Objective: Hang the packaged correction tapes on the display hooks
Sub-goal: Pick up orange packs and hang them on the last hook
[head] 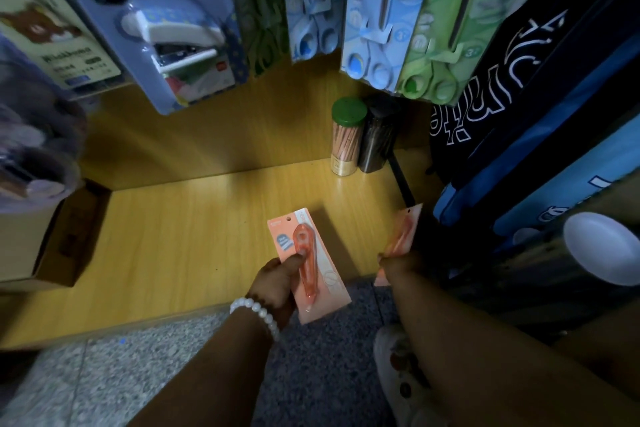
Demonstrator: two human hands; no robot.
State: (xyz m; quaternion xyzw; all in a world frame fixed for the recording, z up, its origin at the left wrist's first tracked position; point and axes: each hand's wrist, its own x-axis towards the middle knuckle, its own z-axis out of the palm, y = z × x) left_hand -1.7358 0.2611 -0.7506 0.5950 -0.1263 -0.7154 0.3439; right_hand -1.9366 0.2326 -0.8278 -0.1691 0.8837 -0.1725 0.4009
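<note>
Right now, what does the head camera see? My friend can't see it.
Each of the two hands, left hand and right hand, holds an orange correction tape pack over a yellow wooden shelf. Scissors packs hang above on hooks.

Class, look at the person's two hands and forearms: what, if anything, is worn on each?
The left hand has a bracelet of round white beads at the wrist. The right hand shows no jewellery. Both forearms are bare, with no sleeves or gloves in view.

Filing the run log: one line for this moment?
left hand: holds correction tape | right hand: holds second pack | hung: neither
</note>
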